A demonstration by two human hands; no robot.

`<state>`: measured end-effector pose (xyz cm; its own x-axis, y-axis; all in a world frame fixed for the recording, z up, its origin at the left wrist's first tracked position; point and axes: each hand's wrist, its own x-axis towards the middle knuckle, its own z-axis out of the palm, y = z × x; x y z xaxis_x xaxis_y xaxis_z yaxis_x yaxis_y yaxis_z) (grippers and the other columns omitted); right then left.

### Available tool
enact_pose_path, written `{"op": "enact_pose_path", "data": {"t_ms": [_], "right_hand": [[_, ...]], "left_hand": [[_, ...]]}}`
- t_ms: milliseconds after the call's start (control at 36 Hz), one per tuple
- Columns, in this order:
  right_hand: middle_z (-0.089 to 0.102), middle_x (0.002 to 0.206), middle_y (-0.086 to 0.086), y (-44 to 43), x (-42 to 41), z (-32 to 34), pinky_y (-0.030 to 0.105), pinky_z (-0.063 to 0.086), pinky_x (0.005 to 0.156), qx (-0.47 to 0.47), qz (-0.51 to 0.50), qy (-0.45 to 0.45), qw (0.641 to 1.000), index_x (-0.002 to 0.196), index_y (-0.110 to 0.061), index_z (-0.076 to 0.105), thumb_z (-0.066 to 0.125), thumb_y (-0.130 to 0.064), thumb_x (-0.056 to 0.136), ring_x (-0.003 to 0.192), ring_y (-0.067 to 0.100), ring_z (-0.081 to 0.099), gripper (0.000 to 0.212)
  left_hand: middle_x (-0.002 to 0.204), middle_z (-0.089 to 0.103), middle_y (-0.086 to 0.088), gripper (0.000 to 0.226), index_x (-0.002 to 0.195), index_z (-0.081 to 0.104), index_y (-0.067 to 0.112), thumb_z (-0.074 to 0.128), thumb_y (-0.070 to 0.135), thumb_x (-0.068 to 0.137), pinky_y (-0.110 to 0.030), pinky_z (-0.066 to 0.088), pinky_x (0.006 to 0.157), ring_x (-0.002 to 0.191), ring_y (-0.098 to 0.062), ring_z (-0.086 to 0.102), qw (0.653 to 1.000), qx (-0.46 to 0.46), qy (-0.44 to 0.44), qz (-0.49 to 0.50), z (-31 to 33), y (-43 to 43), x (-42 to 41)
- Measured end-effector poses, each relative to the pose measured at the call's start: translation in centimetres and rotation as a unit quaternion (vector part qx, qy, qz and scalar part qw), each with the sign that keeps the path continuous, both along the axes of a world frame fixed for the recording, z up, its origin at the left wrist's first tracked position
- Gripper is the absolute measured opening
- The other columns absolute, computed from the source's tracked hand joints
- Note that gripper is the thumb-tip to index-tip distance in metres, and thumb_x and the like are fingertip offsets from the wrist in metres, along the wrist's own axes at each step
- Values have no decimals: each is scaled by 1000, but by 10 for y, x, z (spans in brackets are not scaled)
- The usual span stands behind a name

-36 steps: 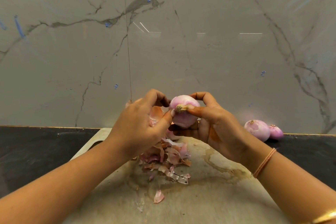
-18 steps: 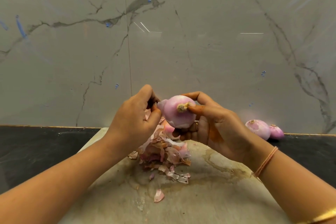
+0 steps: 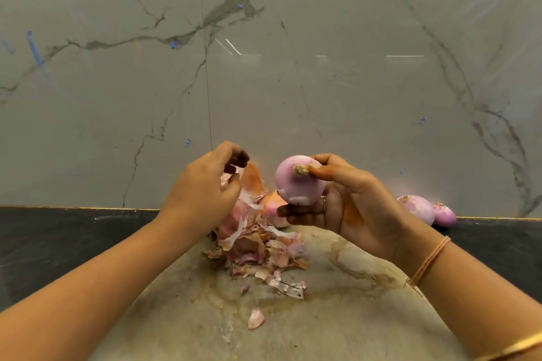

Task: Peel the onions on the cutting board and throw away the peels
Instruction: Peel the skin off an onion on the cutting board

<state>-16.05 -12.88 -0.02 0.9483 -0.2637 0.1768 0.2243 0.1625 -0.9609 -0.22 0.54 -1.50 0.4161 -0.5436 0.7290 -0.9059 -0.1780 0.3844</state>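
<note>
Two hands are up over the far end of the cutting board (image 3: 337,316). Your right hand (image 3: 352,208) has its grip closed on a peeled pink onion (image 3: 296,182), thumb tip by the root stub & fingers curled under it, held in the air above the board's far edge. Your left hand (image 3: 202,193), apart from that onion, pinches a thin strip of peel (image 3: 234,173) btwn thumb & fingers, over the peel pile (image 3: 258,246) at the board's far centre. One loose peel (image 3: 256,318) lies nearer you, approx mid-board. An orange-skinned onion (image 3: 275,211), partly hidden, sits at the board's far edge behind the pile. 2 more peeled onions (image 3: 416,209) lie side by side off the board, past its far-right corner, on the dark counter (image 3: 58,237) by the marble wall (image 3: 293,82).
</note>
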Motion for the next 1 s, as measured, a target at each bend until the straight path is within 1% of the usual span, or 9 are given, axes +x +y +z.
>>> {"op": "enact_pose_path", "data": {"t_ms": [139,250,417,583,667,750,833,917,1000], "right_hand": [[67,111,24,-2,1,0,36,59,72,8,-54,15,998,122,-6,52,50,-29,93,89,33,70,37],[69,103,18,-2,2,-1,26,51,62,14,-76,15,997,116,-9,56,50,-31,93,75,19,67,33],[67,106,24,1,2,0,27,51,65,44,-53,8,998,117,-5,55,55,-29,84,76,23,64,40],[64,116,22,0,3,-1,33,55,69,57,-52,-2,997,112,-12,54,45,-17,96,81,29,67,18],[58,123,17,1,3,0,35,59,67,53,-34,-18,998,120,-23,59,38,-13,100,82,31,68,30],[64,117,19,1,2,1,35,60,71,45,-33,-10,998,112,-14,68,36,-14,101,81,30,68,34],[67,111,19,2,2,1,34,58,72,38,-21,-5,999,114,-9,66,47,-21,93,78,27,67,30],[64,107,17,1,0,1,31,58,71,11,26,-1,1000,121,-10,59,65,-24,77,80,23,65,46],[60,112,13,-1,0,0,29,56,72,-60,17,16,998,122,-16,56,64,-19,69,83,21,64,54]], "left_hand": [[107,57,10,28,109,58,20,50,25,83,-16,43,86,102,-7,53,990,-24,-101,-94,1,0,-8],[111,52,7,33,110,51,25,60,40,82,-21,43,84,102,-12,52,975,-21,-177,-129,-1,-2,-11],[114,45,6,32,110,47,24,57,40,84,-24,42,84,103,-14,48,966,-17,-227,-119,-3,-5,-12],[117,44,5,26,108,47,25,54,34,84,-26,44,85,107,-15,46,961,-7,-255,-111,-3,-4,-12],[113,45,4,18,100,49,23,54,29,84,-30,47,80,104,-17,48,958,-21,-264,-112,-3,-4,-12],[108,46,4,14,96,48,23,53,27,84,-28,44,76,99,-17,48,958,-36,-260,-113,-2,-4,-13],[104,49,2,13,95,48,22,52,27,84,-26,48,71,94,-15,48,959,-38,-257,-110,-3,-5,-14],[99,54,0,13,96,48,21,51,25,84,-24,48,68,88,-11,48,962,-33,-247,-111,-4,-5,-14],[94,53,3,13,94,53,14,49,22,85,-25,46,67,83,-9,48,968,-46,-214,-121,-3,-4,-13]]}}
